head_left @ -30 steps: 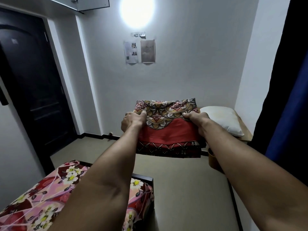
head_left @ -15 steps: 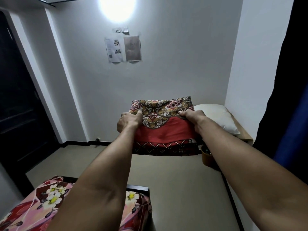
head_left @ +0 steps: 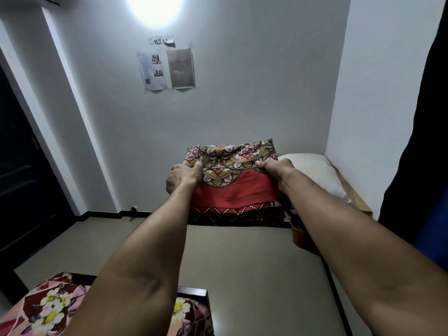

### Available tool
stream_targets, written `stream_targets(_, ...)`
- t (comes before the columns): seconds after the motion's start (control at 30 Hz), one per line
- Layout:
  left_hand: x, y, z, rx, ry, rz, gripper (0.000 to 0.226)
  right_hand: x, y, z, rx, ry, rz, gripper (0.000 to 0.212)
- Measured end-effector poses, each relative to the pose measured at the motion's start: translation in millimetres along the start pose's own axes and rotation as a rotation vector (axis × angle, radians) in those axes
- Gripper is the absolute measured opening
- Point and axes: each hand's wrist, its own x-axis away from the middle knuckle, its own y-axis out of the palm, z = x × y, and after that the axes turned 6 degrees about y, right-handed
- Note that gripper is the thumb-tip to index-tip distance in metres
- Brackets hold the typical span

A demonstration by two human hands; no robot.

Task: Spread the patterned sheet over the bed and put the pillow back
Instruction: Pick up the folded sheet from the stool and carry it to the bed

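Left hand (head_left: 183,178) and right hand (head_left: 275,169) each grip a side of the folded patterned sheet (head_left: 234,184) held up between them, the pillow (head_left: 312,173) just beyond the right hand; unfolding seems the step in hand, needing a shake-open next.

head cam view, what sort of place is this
Most likely a small bedroom, perhaps a shared or staged one: a bed with a floral cover at lower left, a white pillow on a wooden surface in the far corner, and a label reading WS 12 on the wall.
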Motion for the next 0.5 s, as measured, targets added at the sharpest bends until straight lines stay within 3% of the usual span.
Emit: stream_targets(0.5, -34.3, 58.6, 68.3, 0.006, -0.060, 0.088, 0.078, -108.9, -26.2, -36.6, 0.039, -0.044, -0.087, 0.050)
